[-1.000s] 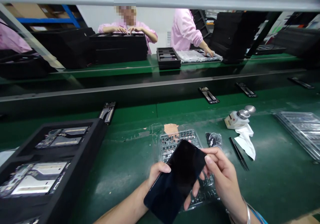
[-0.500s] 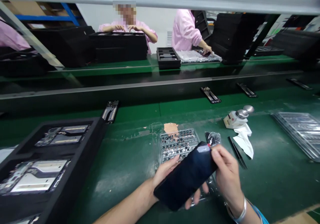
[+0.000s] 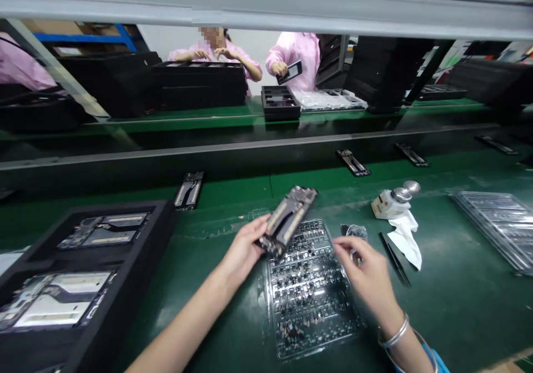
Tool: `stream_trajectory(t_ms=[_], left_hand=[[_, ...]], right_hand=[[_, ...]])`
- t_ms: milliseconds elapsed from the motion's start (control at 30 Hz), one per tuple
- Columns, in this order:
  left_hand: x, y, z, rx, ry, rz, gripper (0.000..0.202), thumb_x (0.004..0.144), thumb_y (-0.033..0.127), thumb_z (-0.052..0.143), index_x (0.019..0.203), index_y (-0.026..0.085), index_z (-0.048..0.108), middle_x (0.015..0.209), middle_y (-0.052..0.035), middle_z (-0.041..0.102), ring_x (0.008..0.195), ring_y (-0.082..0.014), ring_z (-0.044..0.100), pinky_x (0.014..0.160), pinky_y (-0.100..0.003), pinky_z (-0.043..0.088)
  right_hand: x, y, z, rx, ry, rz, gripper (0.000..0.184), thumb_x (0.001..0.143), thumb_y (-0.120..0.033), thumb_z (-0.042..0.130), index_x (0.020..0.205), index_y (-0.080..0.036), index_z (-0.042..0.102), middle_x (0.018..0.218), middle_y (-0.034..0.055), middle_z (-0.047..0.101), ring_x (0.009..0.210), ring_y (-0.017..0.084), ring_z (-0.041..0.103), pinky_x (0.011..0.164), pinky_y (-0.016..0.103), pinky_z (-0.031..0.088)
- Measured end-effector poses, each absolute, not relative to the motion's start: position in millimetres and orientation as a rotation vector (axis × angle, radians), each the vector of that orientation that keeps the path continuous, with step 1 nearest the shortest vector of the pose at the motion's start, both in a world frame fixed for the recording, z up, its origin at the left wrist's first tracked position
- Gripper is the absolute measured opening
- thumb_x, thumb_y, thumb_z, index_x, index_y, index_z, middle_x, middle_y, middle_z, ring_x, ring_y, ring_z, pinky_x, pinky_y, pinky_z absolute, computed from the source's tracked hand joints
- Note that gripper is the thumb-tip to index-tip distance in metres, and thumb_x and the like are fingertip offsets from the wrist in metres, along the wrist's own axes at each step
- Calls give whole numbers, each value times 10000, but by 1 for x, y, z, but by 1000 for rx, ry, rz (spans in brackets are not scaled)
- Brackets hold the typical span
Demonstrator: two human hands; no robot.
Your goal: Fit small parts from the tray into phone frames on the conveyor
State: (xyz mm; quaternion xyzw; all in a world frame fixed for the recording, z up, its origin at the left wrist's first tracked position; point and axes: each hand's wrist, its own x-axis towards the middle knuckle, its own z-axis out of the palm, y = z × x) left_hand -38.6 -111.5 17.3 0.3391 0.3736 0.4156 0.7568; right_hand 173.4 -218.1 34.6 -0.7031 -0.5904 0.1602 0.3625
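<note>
Moved: the open-backed smartphone point(image 3: 287, 220) has turned over from its black glass face, and the hands have drawn apart.

Foam tray: a black foam tray point(image 3: 137, 262) sits at far left, with phone mid-frames point(image 3: 54, 306) lying in its recesses, well apart from both hands.

Left hand: the left hand point(image 3: 245, 248) grips the lower end of the open-backed smartphone alone, holding it tilted in the air over the top corner of the blister tray.

Blister tray: a clear plastic blister tray point(image 3: 316, 351) of tiny dark components lies on the green bench mat point(image 3: 220, 306), directly under the phone and the right hand.

Right hand: the right hand point(image 3: 366, 273) hovers apart from the phone, fingers curled and slightly blurred, above the tray's edge and near a small plastic bag point(image 3: 353, 231). Whether it pinches a part cannot be told.

Right of the hands: fine black tweezers point(image 3: 393, 256) lie beside a crumpled white cloth point(image 3: 406, 240), below a pump dispenser bottle point(image 3: 393, 201).

Risk: with one hand bearing the tilted phone by its end, a loosened grip could drop it onto the blister tray, scattering components or damaging exposed boards. Curled fingers passing low could also flick parts from their pockets.
</note>
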Motion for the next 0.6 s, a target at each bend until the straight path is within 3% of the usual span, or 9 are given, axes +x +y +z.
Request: stream_trajectory(t_ms=[100, 233, 400, 500, 600], left_hand=[[-36, -61, 15, 780, 875, 1071, 322, 792, 133, 533, 1114, 139, 535, 1082, -101, 600, 814, -175, 610, 672, -301, 522], [-22, -5, 4, 845, 962, 1148, 377, 795, 112, 505, 1169, 118, 462, 1118, -154, 576, 936, -239, 596, 787, -424, 498], [-20, 3, -4, 1046, 1106, 1301, 428, 730, 73, 560, 1136, 194, 503, 1352, -76, 409, 1297, -239, 288, 1043, -365, 266], [-26, -32, -3, 1209, 1074, 1238, 349, 750, 129, 550, 1092, 195, 528, 1268, -71, 485, 1230, -223, 380, 981, -324, 323], [-30, -81, 5, 1358, 931, 991, 176, 805, 253, 531, 960, 176, 563, 1011, -59, 615, 914, -178, 567, 736, -259, 428]], right_hand=[[160, -216, 24, -1896, -1831, 540, 124, 830, -232, 507, 813, -228, 629, 746, 23, 629, 691, 179, 564, 631, 285, 401], [149, -215, 17, -1936, -1916, 523, 100, 777, -176, 544, 758, -237, 622, 661, 3, 609, 678, 174, 560, 588, 253, 357], [149, -214, 12, -2016, -1883, 510, 81, 743, -157, 561, 708, -214, 606, 604, -12, 571, 595, 142, 524, 542, 228, 292], [149, -212, 10, -2012, -1857, 558, 95, 736, -141, 562, 675, -207, 595, 591, -18, 562, 595, 136, 515, 548, 223, 287], [147, -212, 14, -1962, -1839, 627, 99, 755, -150, 554, 683, -205, 592, 616, -20, 570, 626, 136, 517, 578, 220, 318]])
